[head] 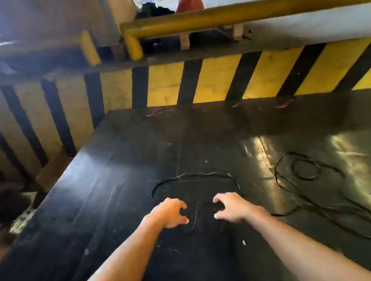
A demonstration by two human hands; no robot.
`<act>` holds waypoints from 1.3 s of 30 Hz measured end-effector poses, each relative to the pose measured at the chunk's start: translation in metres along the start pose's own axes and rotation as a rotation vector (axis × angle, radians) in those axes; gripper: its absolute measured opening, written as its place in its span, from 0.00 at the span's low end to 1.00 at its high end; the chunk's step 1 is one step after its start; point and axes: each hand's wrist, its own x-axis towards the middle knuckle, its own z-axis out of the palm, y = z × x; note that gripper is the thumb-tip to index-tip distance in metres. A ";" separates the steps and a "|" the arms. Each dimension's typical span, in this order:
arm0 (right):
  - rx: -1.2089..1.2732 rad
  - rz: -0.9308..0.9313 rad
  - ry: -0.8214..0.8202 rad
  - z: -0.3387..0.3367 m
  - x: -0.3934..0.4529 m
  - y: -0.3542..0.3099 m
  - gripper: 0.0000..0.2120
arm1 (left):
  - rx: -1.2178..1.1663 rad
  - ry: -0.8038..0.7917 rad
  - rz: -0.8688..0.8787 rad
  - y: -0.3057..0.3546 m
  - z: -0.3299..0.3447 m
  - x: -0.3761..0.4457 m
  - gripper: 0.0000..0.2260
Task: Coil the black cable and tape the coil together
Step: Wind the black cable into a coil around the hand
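A thin black cable lies loose on a black table. It makes tangled loops at the right and one wide arc in the middle. My left hand and my right hand hover side by side just below that arc, palms down, fingers curled and apart. Neither hand grips the cable as far as I can see; the black cable is hard to tell from the black surface between them. I see no tape.
Small pink wire scraps lie along the table's far edge. Behind stands a yellow and black striped wall with a yellow rail on top. The table's left edge drops to a cluttered floor.
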 end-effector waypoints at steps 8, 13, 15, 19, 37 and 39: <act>-0.111 0.142 0.147 0.062 -0.006 0.011 0.16 | -0.101 -0.032 -0.043 0.015 0.070 0.003 0.20; 0.078 0.338 0.127 0.063 -0.030 0.022 0.13 | -0.053 -0.076 -0.078 0.031 0.079 -0.009 0.10; 0.241 0.384 0.092 0.052 -0.041 0.020 0.08 | -0.056 -0.074 -0.038 0.037 0.065 -0.017 0.10; 0.806 0.315 0.145 -0.003 -0.070 -0.006 0.07 | -0.102 0.042 0.049 0.047 -0.006 -0.033 0.11; 0.614 -0.404 0.939 -0.205 -0.218 -0.087 0.15 | -0.949 0.593 0.594 0.185 -0.251 -0.191 0.10; 0.513 -0.463 0.795 -0.194 -0.217 -0.085 0.15 | -1.075 0.553 0.580 0.201 -0.251 -0.196 0.13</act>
